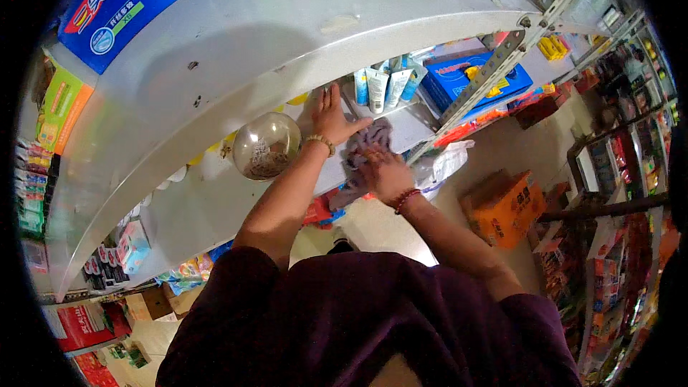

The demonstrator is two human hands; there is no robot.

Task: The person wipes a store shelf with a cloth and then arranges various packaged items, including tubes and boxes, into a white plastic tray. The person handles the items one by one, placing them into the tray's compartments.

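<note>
My right hand [388, 174] presses on a crumpled grey-purple cloth [352, 188] at the front part of a white metal shelf [215, 209]. My left hand [334, 121] lies just left of the cloth, fingers spread and reaching towards the back of the shelf, holding nothing that I can see. Left of that wrist stands a clear round container [267, 146] with dark, grainy contents. Several white and blue tubes [378, 88] stand upright beyond the cloth, beside a blue box [457, 78].
An upper shelf [258, 27] with a large blue package [121, 5] overhangs the left side. A perforated metal upright [484, 72] rises at the right. An orange carton [508, 209] stands on the floor, and racks of packaged goods [613, 279] line the far right.
</note>
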